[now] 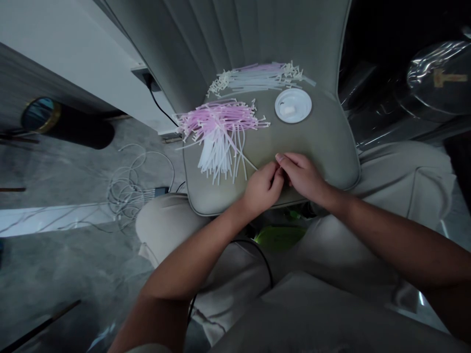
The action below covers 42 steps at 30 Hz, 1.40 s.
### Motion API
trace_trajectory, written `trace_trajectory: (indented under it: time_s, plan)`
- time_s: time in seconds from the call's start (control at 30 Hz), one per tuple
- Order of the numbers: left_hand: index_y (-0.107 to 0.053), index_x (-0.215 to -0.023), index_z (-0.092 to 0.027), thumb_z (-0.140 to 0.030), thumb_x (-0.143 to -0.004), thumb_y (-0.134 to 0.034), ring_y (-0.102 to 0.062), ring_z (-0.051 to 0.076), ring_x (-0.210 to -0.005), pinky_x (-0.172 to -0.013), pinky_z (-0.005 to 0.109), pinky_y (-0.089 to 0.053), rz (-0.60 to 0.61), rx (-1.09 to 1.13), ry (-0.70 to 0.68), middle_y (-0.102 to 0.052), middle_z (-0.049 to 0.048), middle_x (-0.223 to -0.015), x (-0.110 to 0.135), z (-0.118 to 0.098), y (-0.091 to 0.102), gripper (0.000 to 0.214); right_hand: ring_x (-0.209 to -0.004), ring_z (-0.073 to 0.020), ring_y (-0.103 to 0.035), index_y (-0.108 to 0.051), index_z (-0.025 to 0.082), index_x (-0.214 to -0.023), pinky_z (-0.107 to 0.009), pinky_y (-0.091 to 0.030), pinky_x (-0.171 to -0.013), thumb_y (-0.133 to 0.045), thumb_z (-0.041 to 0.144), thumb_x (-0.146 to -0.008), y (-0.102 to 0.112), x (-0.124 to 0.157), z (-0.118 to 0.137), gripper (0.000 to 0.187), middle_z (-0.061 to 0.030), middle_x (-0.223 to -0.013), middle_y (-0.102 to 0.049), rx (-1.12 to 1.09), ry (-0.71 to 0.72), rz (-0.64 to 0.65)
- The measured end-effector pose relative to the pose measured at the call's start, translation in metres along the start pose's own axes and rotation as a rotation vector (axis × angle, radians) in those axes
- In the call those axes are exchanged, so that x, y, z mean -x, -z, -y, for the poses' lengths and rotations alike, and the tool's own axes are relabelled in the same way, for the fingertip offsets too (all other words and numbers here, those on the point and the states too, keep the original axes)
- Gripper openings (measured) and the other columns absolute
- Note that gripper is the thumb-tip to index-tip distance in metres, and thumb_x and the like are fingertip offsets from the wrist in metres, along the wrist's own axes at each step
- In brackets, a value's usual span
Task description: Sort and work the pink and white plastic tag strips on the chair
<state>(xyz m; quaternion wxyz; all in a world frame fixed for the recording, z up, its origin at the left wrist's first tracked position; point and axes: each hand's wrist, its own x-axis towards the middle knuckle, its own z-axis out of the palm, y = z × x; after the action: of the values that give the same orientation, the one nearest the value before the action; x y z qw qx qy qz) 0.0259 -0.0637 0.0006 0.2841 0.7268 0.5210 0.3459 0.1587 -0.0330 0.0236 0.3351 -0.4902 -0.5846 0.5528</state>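
My left hand (263, 187) is closed in a loose fist above the front of a grey-green chair seat (324, 142). A thin white tube (250, 162) runs from the pile into its back edge and appears to be held. Against it, my right hand (300, 174) is closed, thumb and fingertips pinched together; what lies between these fingertips is mostly hidden. Left of the hands lie a bundle of pink tubes (228, 117) with small whitish end pieces and a fan of white tubes (217, 154).
Behind these, another row of pale tubes (257, 78) with cream end pieces lies along the backrest. A small white dish (293, 105) holds a white lump and a tiny dark bit. Coiled cables (127, 181) lie on the floor at left, near a dark cylinder (73, 122).
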Motion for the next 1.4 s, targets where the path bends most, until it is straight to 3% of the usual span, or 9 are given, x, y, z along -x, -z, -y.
trace_trajectory:
  time_s: [1.4]
  plan:
    - [-0.049, -0.078, -0.02, -0.03, -0.097, -0.035, -0.054, 0.015, -0.068, -0.064, 0.029, -0.041, -0.009, 0.008, -0.022, -0.058, 0.0027, -0.073, 0.0006, 0.0007, -0.0011, 0.025, -0.061, -0.0117, -0.042, -0.043, 0.021, -0.063, -0.027, -0.032, -0.054, -0.047, 0.045, -0.094, 0.0013, -0.0009, -0.0012, 0.04, 0.0026, -0.061, -0.042, 0.021, 0.026, 0.017]
